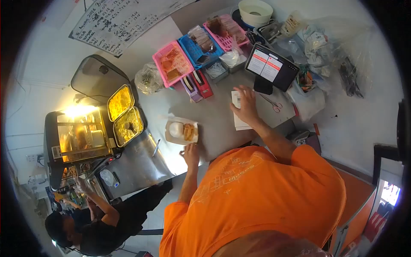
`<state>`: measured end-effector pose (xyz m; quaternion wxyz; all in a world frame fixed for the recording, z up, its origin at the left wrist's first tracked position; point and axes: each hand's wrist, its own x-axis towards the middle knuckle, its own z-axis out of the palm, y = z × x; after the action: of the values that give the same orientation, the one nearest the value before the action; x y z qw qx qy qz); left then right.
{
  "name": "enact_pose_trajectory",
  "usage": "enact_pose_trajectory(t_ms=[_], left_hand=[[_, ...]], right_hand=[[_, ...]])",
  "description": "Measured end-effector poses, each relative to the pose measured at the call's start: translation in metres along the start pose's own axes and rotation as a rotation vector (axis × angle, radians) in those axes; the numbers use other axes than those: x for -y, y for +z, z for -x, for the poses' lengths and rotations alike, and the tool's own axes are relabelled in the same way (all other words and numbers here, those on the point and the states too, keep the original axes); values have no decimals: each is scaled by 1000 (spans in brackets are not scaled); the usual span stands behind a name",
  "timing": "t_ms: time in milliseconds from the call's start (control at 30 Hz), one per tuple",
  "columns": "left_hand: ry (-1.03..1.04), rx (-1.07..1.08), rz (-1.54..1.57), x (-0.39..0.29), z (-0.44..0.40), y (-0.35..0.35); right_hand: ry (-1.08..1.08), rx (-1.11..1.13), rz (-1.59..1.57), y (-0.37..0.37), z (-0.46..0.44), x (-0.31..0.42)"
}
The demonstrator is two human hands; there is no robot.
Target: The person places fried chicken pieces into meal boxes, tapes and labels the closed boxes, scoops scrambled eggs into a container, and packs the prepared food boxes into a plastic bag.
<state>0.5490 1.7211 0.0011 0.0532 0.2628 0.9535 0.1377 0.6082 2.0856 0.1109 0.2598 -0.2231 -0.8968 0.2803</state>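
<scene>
My left hand (190,155) is at the lower edge of an open paper food box (174,139), its fingers bent near the rim; whether they grip it is too small to tell. Inside the box lie a white rounded mound (176,129) and golden-brown food pieces (189,132). My right hand (246,106) rests with spread fingers on white printed papers (241,122), right of the box on the metal table (214,112). Scissors (274,103) with pink handles lie just right of that hand.
Pink (161,70) and blue (187,55) baskets, a tablet on a stand (271,67) and plastic bags line the back. Two trays of yellow food (128,125) and a lit warmer (81,135) stand left. A pen (156,147) lies on the table. A co-worker (102,222) is at lower left.
</scene>
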Motion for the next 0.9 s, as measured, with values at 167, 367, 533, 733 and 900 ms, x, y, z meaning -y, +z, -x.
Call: enact_pose_trajectory(t_ms=[167,367,533,733,900], left_hand=[[180,-65,33,-56,-35,38],[149,-137,-73,-83,-67,-3],[26,116,164,-50,-51,-2],[-191,-171,264,10,0,-33],[-623,-380,269,51,47,-13]], right_hand=[[-217,61,-151,52,-51,26],[-258,73,-116,126,-187,40],[185,500,351,217,-303,-23],[316,713,536,304,-336,-117],[31,492,208,304,-342,-140]])
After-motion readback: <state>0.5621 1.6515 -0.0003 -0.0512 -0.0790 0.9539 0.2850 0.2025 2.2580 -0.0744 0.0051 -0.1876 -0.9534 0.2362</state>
